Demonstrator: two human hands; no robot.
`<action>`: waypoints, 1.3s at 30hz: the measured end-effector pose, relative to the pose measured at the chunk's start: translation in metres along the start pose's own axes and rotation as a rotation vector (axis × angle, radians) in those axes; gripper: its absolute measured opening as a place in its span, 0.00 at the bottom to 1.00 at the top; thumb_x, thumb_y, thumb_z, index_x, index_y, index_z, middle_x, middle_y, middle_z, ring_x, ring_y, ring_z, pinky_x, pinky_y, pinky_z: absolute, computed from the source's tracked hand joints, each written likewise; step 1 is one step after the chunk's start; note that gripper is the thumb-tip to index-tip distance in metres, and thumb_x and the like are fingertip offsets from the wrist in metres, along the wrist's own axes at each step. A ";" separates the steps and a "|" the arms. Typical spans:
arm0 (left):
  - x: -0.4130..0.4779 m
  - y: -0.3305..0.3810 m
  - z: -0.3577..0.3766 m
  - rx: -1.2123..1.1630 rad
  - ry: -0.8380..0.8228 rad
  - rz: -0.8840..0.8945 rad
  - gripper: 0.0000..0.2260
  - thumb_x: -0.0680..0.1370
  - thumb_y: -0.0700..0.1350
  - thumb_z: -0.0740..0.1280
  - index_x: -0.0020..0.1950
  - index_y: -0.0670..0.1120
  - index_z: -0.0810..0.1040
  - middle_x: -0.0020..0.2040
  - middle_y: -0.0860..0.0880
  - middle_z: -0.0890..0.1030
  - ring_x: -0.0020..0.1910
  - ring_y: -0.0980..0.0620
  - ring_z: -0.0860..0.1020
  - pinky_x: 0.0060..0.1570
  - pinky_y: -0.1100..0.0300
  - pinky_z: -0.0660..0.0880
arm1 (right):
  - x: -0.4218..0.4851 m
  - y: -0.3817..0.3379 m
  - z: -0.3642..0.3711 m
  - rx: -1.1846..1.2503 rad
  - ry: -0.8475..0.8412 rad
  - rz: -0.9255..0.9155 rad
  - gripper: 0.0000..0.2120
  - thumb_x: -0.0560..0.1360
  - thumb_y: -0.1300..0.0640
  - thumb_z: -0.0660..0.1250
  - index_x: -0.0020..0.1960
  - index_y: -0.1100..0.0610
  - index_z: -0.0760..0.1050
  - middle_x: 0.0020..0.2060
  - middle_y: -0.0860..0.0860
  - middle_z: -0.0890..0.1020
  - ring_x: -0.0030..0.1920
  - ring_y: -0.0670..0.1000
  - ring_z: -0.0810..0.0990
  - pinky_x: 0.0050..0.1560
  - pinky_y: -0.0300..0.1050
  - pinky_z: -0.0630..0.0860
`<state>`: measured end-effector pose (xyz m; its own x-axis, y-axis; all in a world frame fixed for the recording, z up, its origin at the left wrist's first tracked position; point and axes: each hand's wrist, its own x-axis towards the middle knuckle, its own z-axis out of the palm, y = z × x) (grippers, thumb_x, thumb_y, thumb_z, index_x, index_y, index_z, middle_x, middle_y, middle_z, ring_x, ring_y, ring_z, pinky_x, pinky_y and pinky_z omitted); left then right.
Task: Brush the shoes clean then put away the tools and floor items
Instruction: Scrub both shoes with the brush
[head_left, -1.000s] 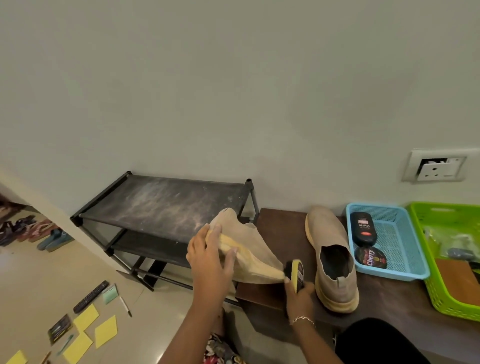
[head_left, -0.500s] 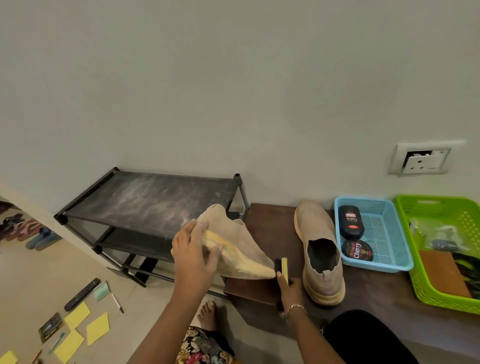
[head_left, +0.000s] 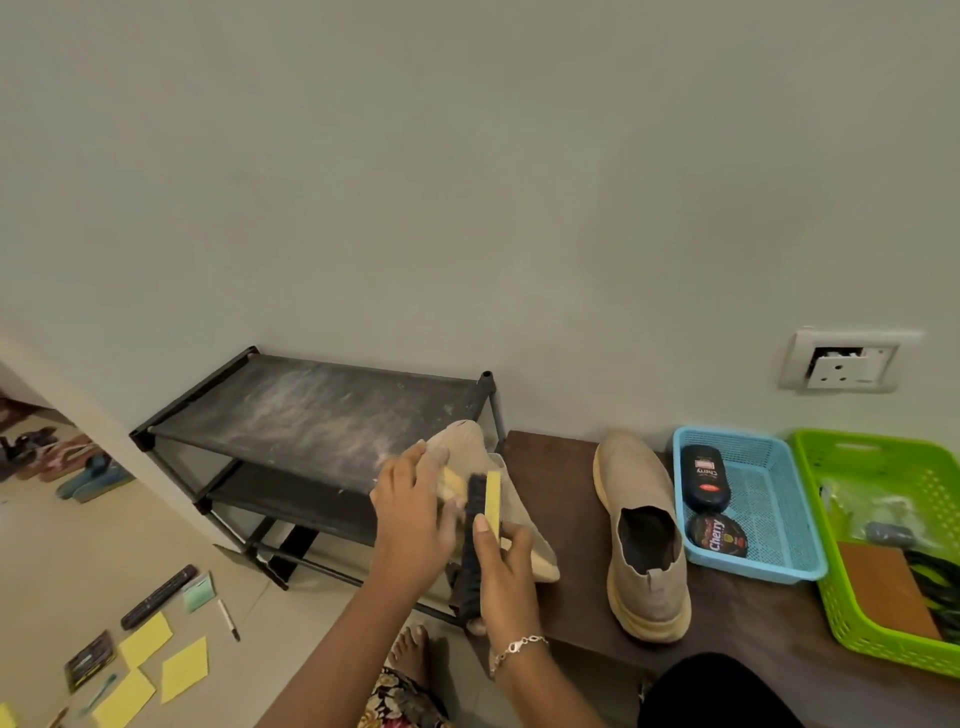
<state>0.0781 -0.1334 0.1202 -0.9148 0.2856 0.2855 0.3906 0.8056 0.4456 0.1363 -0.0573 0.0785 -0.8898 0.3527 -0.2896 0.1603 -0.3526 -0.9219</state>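
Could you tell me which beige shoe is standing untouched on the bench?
The shoe beside the blue basket; the other shoe is gripped by the left hand.

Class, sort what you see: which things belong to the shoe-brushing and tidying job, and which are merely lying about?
Belong to the job: held shoe, gripped by the left hand; brush in the right hand; second shoe; blue basket with polish bottle and polish tin; on the floor, yellow notes, remote, pen.

Just lying about: wall socket; sandals beyond the doorway.
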 end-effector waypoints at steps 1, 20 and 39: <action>0.000 0.001 -0.001 -0.017 0.000 0.034 0.21 0.74 0.46 0.62 0.66 0.43 0.71 0.68 0.41 0.68 0.68 0.41 0.63 0.65 0.46 0.60 | -0.002 -0.006 -0.003 -0.003 -0.036 -0.017 0.10 0.77 0.50 0.60 0.49 0.56 0.63 0.41 0.54 0.75 0.39 0.50 0.74 0.37 0.42 0.72; -0.005 0.014 -0.001 -0.257 -0.079 0.097 0.16 0.74 0.56 0.66 0.57 0.50 0.72 0.76 0.54 0.47 0.75 0.52 0.48 0.67 0.49 0.64 | 0.014 -0.047 -0.075 -0.019 0.084 -0.110 0.18 0.76 0.47 0.59 0.64 0.51 0.67 0.59 0.58 0.75 0.58 0.60 0.74 0.46 0.49 0.72; -0.002 0.010 -0.006 -0.370 -0.245 0.018 0.58 0.66 0.52 0.74 0.61 0.61 0.19 0.75 0.57 0.47 0.75 0.49 0.48 0.73 0.47 0.56 | 0.034 -0.066 -0.039 -0.934 -0.020 -0.487 0.20 0.76 0.48 0.62 0.64 0.53 0.64 0.55 0.50 0.74 0.54 0.53 0.75 0.53 0.48 0.75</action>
<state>0.0847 -0.1297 0.1293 -0.8876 0.4482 0.1065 0.3764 0.5722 0.7286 0.1124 0.0119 0.1193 -0.9523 0.2589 0.1618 0.0414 0.6344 -0.7719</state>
